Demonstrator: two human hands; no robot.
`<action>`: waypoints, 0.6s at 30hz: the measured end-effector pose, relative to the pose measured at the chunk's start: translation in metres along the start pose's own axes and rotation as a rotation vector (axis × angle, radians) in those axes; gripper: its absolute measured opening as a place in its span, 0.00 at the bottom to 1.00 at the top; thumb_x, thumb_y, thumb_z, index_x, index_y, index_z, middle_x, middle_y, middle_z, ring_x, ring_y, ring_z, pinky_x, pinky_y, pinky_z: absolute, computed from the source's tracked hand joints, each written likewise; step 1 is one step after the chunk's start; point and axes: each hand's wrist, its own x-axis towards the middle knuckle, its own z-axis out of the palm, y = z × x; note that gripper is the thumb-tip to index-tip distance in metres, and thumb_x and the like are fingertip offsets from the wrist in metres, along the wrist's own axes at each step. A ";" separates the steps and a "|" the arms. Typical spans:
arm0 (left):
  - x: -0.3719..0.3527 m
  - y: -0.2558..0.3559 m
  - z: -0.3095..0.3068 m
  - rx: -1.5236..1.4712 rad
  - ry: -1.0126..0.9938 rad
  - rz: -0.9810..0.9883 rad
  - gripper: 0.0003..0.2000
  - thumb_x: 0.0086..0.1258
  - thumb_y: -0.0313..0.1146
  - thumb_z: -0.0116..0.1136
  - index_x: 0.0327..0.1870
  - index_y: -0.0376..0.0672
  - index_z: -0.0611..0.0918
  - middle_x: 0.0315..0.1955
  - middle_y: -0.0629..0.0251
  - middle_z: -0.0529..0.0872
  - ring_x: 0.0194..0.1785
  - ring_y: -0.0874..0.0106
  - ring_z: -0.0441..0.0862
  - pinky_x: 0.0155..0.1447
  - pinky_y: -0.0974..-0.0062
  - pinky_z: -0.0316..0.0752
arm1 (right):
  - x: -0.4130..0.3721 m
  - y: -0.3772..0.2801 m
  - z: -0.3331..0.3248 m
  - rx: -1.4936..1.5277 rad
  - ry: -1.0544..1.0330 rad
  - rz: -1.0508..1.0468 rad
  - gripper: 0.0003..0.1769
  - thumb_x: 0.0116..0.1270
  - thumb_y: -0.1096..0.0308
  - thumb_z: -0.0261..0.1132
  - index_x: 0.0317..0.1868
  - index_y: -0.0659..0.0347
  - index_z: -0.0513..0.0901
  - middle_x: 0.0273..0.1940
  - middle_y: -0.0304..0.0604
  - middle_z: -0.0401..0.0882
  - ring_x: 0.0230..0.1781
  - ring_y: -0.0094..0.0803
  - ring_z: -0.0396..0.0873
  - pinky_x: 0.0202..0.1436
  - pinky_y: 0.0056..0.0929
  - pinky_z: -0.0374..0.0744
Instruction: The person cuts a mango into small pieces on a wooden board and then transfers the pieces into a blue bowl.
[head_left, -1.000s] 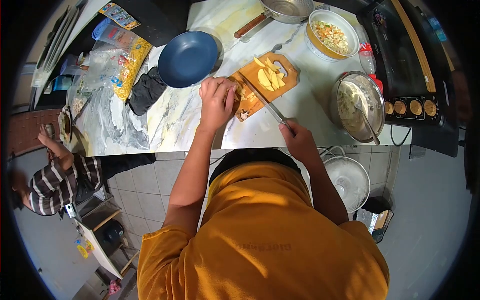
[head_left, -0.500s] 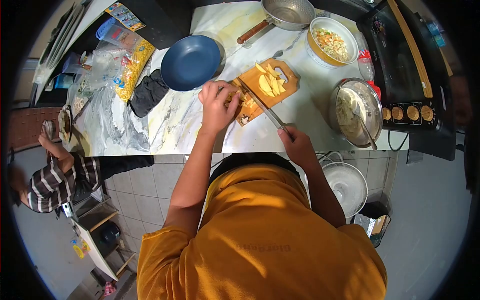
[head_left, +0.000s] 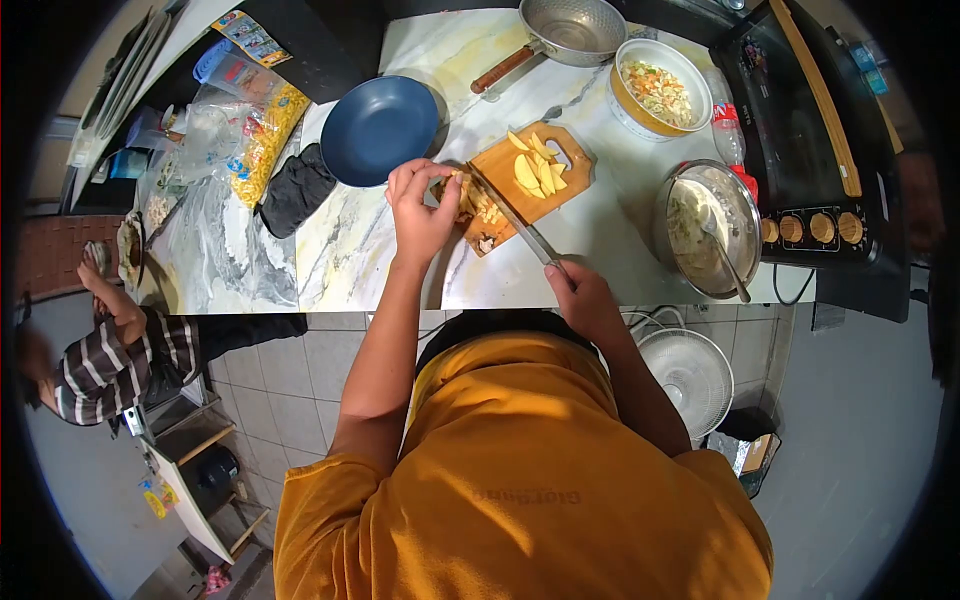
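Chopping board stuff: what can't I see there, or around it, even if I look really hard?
All in the head view:
- What is under the left hand: its fingers cover it.
- Most of the handle of the knife: the right hand wraps it.
- What each tiny bit in the yellow-sided bowl is: too small.
- The rest of the orange shirt: cut off by the bottom edge.
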 end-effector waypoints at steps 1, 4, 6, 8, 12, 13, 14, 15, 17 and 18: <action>-0.001 0.000 0.000 0.002 0.010 -0.022 0.06 0.63 0.32 0.71 0.39 0.45 0.87 0.45 0.64 0.84 0.54 0.62 0.76 0.59 0.66 0.64 | -0.002 -0.002 0.001 0.019 -0.014 0.017 0.20 0.77 0.56 0.59 0.33 0.66 0.75 0.23 0.48 0.68 0.25 0.35 0.65 0.33 0.36 0.70; -0.001 -0.001 0.002 -0.025 0.016 -0.052 0.06 0.63 0.32 0.71 0.38 0.44 0.87 0.43 0.64 0.85 0.52 0.63 0.78 0.59 0.67 0.65 | -0.005 -0.006 0.004 0.043 -0.028 0.036 0.20 0.77 0.57 0.59 0.33 0.66 0.75 0.22 0.47 0.66 0.24 0.34 0.63 0.32 0.36 0.69; -0.001 -0.002 0.004 -0.054 0.012 -0.060 0.06 0.63 0.31 0.71 0.38 0.43 0.87 0.41 0.65 0.86 0.51 0.64 0.79 0.59 0.67 0.65 | -0.007 -0.006 0.007 0.049 -0.029 0.039 0.21 0.77 0.56 0.60 0.34 0.67 0.75 0.23 0.53 0.70 0.24 0.41 0.65 0.33 0.40 0.71; -0.002 -0.002 0.006 -0.131 -0.053 -0.113 0.05 0.64 0.31 0.70 0.38 0.43 0.86 0.37 0.66 0.86 0.49 0.65 0.80 0.58 0.67 0.66 | -0.007 -0.003 0.011 0.084 0.024 0.015 0.21 0.77 0.55 0.59 0.34 0.66 0.76 0.23 0.53 0.70 0.23 0.42 0.64 0.33 0.40 0.71; -0.004 0.001 0.012 -0.188 -0.121 -0.193 0.05 0.64 0.32 0.70 0.37 0.44 0.86 0.36 0.68 0.87 0.48 0.66 0.80 0.58 0.66 0.65 | -0.008 -0.003 0.005 0.036 0.067 0.039 0.21 0.77 0.55 0.59 0.35 0.66 0.76 0.23 0.55 0.71 0.23 0.44 0.67 0.33 0.41 0.72; -0.004 0.001 0.014 -0.169 -0.134 -0.163 0.05 0.64 0.32 0.70 0.37 0.45 0.86 0.36 0.69 0.87 0.49 0.67 0.80 0.59 0.66 0.64 | -0.007 -0.003 0.003 0.012 0.079 0.046 0.20 0.77 0.54 0.59 0.36 0.66 0.77 0.24 0.56 0.72 0.24 0.46 0.70 0.34 0.42 0.72; -0.004 0.002 0.016 -0.150 -0.146 -0.132 0.05 0.63 0.32 0.70 0.37 0.46 0.86 0.36 0.70 0.87 0.49 0.68 0.80 0.60 0.66 0.62 | -0.007 -0.003 0.001 -0.012 0.091 0.053 0.20 0.77 0.54 0.60 0.37 0.66 0.78 0.25 0.57 0.74 0.24 0.47 0.73 0.34 0.42 0.73; -0.004 0.006 0.016 -0.153 -0.148 -0.129 0.05 0.63 0.32 0.70 0.37 0.46 0.86 0.36 0.70 0.87 0.49 0.68 0.80 0.60 0.66 0.62 | -0.008 -0.002 0.000 -0.012 0.095 0.054 0.20 0.77 0.54 0.60 0.37 0.66 0.78 0.25 0.57 0.74 0.24 0.47 0.73 0.34 0.42 0.73; -0.003 0.013 0.017 -0.103 -0.240 -0.076 0.05 0.62 0.32 0.69 0.37 0.46 0.87 0.36 0.71 0.87 0.50 0.69 0.80 0.62 0.65 0.59 | -0.008 -0.001 -0.001 0.025 0.142 0.044 0.18 0.77 0.56 0.60 0.38 0.66 0.80 0.22 0.41 0.70 0.25 0.25 0.66 0.32 0.31 0.70; -0.004 0.014 0.019 -0.103 -0.241 -0.076 0.05 0.62 0.32 0.69 0.37 0.46 0.87 0.36 0.71 0.87 0.50 0.69 0.80 0.62 0.65 0.59 | -0.008 0.001 0.000 0.025 0.143 0.045 0.18 0.77 0.56 0.60 0.38 0.66 0.80 0.22 0.41 0.70 0.25 0.25 0.66 0.32 0.31 0.70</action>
